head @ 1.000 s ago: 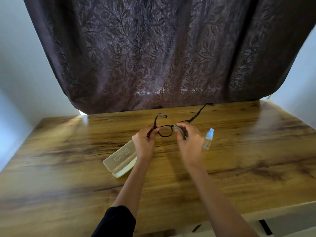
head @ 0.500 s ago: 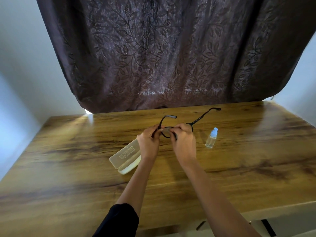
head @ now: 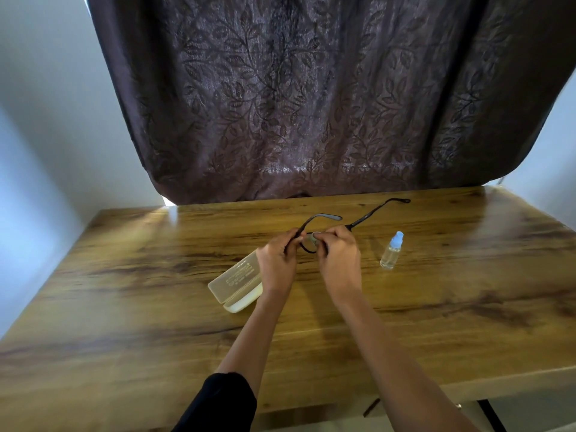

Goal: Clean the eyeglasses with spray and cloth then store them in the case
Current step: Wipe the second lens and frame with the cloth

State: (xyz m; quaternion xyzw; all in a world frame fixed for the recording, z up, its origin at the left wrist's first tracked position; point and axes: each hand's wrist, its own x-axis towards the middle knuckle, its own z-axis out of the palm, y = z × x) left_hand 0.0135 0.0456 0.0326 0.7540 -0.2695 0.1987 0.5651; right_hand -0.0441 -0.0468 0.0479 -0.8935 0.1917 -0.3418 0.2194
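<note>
Black-framed eyeglasses [head: 367,215] are held above the wooden table [head: 124,307] with both temple arms unfolded, pointing away from me. My left hand [head: 277,263] pinches the frame's left end. My right hand [head: 338,260] presses a small grey cloth [head: 313,239] against a lens; most of the cloth and the right lens are hidden by my fingers. A small clear spray bottle [head: 391,254] with a pale blue cap stands upright to the right of my right hand. A translucent beige glasses case [head: 237,280] lies just left of my left wrist.
A dark brown leaf-patterned curtain [head: 296,104] hangs behind the table's far edge. Pale walls flank both sides. The table's near edge runs across the bottom right, with dark legs or fittings below it.
My right hand has slid left along the frame with the cloth, from the right lens toward the middle. The view has shifted slightly; the bottle and case stay put.
</note>
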